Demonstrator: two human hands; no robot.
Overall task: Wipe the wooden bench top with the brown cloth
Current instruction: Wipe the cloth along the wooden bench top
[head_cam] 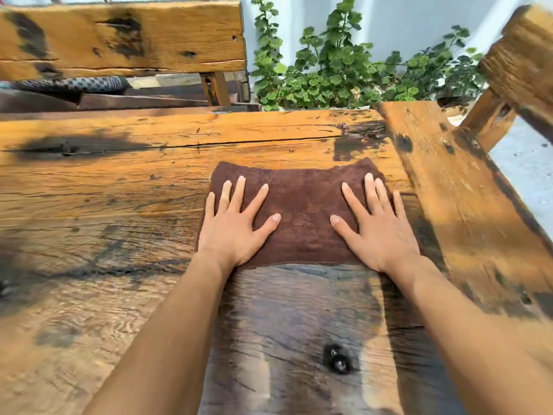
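Far left, upper: I see a heavy plank (119, 37) with black scorch-like patches, and a grey checked fabric item (68, 84) lying below it. I can't tell what that item is.

The wooden bench top (104, 205) fills most of the view. It's orange-brown, cracked along the grain, with dark blotches on the left.

Left hand (236, 226): forearm comes in from bottom centre-left, wrist straight, palm down. It lies flat on the left edge of the brown cloth (302, 211), fingers straight and fanned, thumb angled in toward the middle. It's pressing, not gripping.

The cloth is spread flat on the bench top, right of centre, its right edge near the side beam (449, 187). The wood from its near edge toward the camera is a darker grey-brown band, with a dark knot or bolt head (338, 359) in it. It's too blurred to say which.

Right hand (378, 229): mirror pose. Palm down on the cloth's right edge, fingers straight and closer together, thumb pointing inward. Also pressing flat, nothing pinched.

The hands are apart, with bare cloth between the thumbs.

Right: the side beam runs away from the camera alongside the bench top. A green leafy plant (344, 73) stands behind the far edge, against a white wall (404, 19).
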